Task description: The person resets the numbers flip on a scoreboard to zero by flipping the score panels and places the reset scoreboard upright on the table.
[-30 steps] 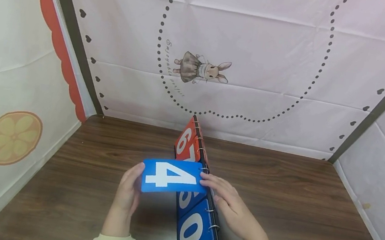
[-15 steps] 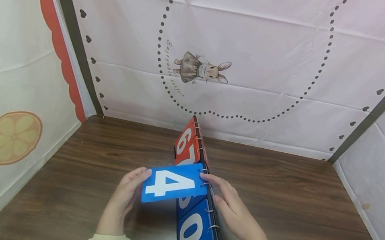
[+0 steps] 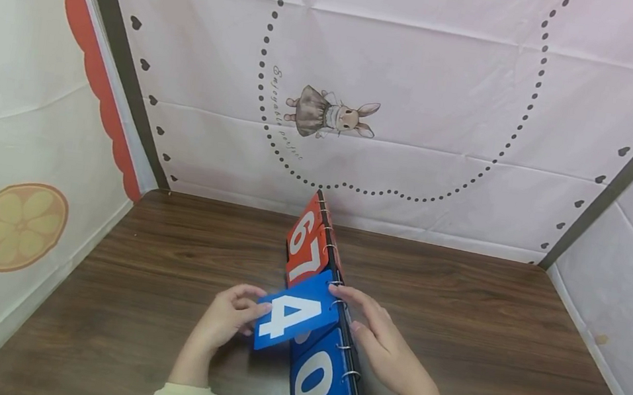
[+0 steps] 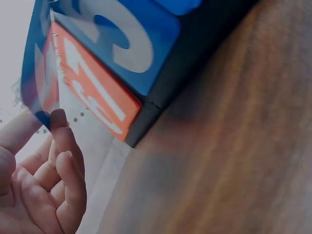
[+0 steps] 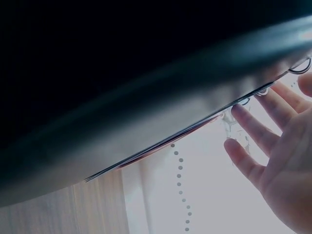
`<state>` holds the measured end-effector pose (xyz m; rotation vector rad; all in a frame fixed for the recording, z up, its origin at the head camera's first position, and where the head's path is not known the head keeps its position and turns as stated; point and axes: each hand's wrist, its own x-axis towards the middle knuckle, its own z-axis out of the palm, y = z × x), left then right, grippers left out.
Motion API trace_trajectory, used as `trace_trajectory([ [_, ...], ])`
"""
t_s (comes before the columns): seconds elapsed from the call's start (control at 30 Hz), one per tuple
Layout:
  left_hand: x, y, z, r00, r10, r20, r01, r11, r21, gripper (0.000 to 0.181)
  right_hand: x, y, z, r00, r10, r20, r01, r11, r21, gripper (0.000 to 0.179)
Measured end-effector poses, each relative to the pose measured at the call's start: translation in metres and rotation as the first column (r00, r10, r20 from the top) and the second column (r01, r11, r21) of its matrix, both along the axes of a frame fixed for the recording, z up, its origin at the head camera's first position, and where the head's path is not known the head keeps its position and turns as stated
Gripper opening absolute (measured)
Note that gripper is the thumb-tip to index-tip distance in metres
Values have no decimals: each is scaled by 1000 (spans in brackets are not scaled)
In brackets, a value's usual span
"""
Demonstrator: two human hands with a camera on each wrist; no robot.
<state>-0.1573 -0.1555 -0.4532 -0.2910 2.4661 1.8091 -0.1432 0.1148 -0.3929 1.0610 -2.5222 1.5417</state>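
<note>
A tabletop flip scoreboard with ringed number cards stands lengthwise, away from the person. The left hand pinches the outer edge of a blue card marked 4, lifted at a slant from the board. In the left wrist view, thumb and fingers of the left hand hold that card, and a blue card with a 5 lies beyond. The right hand touches the ringed top edge, its index fingertip by the card's ring. The right wrist view shows that hand with fingers extended.
A blue 0 card hangs at the board's near end, red cards at its far end. The wooden table extends to both sides. Printed white cloth walls the back and sides.
The left hand has brought the 4 card's free edge rightward and down towards the board, uncovering more of the red card behind. The right hand has stayed at the rings.
</note>
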Motion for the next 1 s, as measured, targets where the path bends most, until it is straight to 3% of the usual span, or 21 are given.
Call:
trace_trajectory([
  [0.33, -3, 7, -9, 999, -54, -7, 54, 998, -40, 47, 0, 1, 1, 999, 35, 15, -35, 998, -50, 44],
  [0.73, -6, 21, -18, 995, -99, -10, 98, 992, -76, 45, -3, 5, 1, 1000, 1, -13, -3, 991, -131, 42],
  [0.9, -8, 27, -20, 995, -98, -10, 97, 993, -66, 44, -7, 6, -1, 995, -97, 36, 101, 985, -139, 37],
  [1.0, -9, 30, -21, 995, -98, -2, 98, 993, -68, 43, -11, 6, -4, 975, -191, 116, 202, 975, -91, 34],
])
